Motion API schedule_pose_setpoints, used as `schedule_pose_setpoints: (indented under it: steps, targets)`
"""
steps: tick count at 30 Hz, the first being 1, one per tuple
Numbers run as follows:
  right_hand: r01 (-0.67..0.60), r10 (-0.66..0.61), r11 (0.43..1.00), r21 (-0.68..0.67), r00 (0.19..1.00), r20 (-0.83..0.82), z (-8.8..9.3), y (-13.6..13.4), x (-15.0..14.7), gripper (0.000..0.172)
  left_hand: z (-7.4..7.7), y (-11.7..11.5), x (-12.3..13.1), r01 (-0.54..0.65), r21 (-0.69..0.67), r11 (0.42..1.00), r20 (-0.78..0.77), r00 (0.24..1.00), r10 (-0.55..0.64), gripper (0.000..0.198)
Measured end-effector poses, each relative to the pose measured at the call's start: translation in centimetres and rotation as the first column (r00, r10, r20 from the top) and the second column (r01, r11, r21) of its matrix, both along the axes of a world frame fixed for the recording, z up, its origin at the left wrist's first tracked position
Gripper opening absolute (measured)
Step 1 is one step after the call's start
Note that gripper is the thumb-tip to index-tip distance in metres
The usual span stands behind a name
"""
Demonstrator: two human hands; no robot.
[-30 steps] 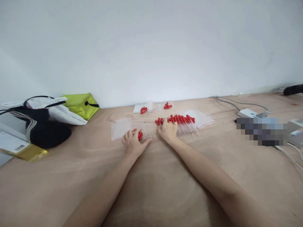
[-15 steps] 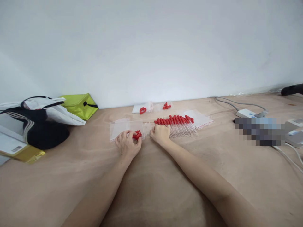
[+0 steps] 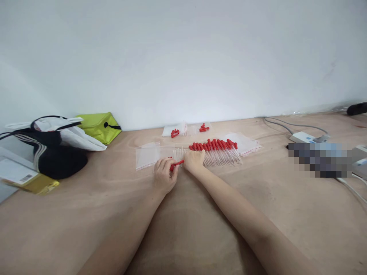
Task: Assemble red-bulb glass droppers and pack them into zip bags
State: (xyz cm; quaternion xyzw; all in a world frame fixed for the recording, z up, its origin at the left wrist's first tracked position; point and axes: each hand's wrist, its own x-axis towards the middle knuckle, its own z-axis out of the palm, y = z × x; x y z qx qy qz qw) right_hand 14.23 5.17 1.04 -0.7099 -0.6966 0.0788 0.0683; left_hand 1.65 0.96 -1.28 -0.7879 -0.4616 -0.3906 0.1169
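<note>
My left hand (image 3: 165, 175) is closed, with a red dropper bulb (image 3: 179, 163) between thumb and fingertips, pointing to the right. Other red pieces show partly behind its fingers. Close beside it, my right hand (image 3: 194, 160) is curled shut, knuckles up; what its fingers hold is hidden. Thin clear tubes (image 3: 177, 153) lie between and behind the two hands. To the right of my right hand, a row of clear droppers (image 3: 222, 157) lies side by side, their red bulbs (image 3: 213, 144) toward the wall. A clear zip bag (image 3: 147, 156) lies left of my left hand.
Farther back are another bag (image 3: 169, 131), two small groups of red bulbs (image 3: 175, 133) (image 3: 204, 127) and more tubes (image 3: 191, 130). More zip bags (image 3: 248, 145) lie right. A black cap (image 3: 61, 160) and green pouch (image 3: 99, 128) stand left, a power strip (image 3: 304, 137) right.
My left hand has moved right, toward my right hand, and its fingers have gone from spread beside the red bulbs to pinching one. My right hand stays by the tubes. The view shifts slightly.
</note>
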Motion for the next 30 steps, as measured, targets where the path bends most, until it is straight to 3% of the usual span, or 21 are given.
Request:
schedule_pose_setpoints:
  steps: [4, 7, 9, 12, 15, 18, 23, 30]
  targets:
    - [-0.034, 0.033, 0.998, 0.043, 0.999, 0.021, 0.2, -1.1, 1.2, 0.026, 0.0, -0.5, 0.2, 0.022, -0.036, 0.999, -0.011, 1.000, -0.023, 0.012]
    - [-0.063, 0.054, 0.973, 0.220, 0.997, 0.047, -0.3, -2.3, 3.8, 0.024, 0.1, -0.7, 0.2, 0.017, -0.086, 0.996, -0.004, 1.000, -0.017, 0.013]
    - [-0.125, 0.114, 0.925, 0.360, 0.992, 0.052, -1.1, -3.1, 6.2, 0.022, 0.1, -0.7, 0.4, 0.088, -0.149, 0.985, -0.035, 0.995, -0.094, 0.012]
    - [-0.305, 0.324, 0.811, 0.499, 0.945, 0.049, -2.7, -4.5, 9.9, 0.023, 0.1, -0.9, 0.8, 0.176, -0.275, 0.945, -0.109, 0.971, -0.213, 0.012]
    - [-0.435, 0.482, 0.703, 0.563, 0.873, 0.073, -4.0, -5.7, 12.4, 0.024, 0.1, -1.1, 1.1, 0.164, -0.335, 0.928, -0.156, 0.961, -0.226, 0.018]
    - [-0.486, 0.536, 0.638, 0.597, 0.837, 0.108, -4.3, -6.3, 13.1, 0.033, -0.1, -1.1, 1.4, 0.133, -0.302, 0.944, -0.204, 0.958, -0.200, 0.033]
    - [-0.523, 0.577, 0.630, 0.574, 0.810, 0.105, -4.2, -6.1, 12.1, 0.045, -0.4, -0.6, 2.3, 0.104, -0.275, 0.956, -0.231, 0.958, -0.171, 0.023]
    - [-0.471, 0.586, 0.683, 0.558, 0.810, -0.034, -4.4, -5.7, 11.6, 0.025, -0.2, -0.6, 3.0, 0.125, -0.262, 0.957, -0.114, 0.981, -0.160, 0.018]
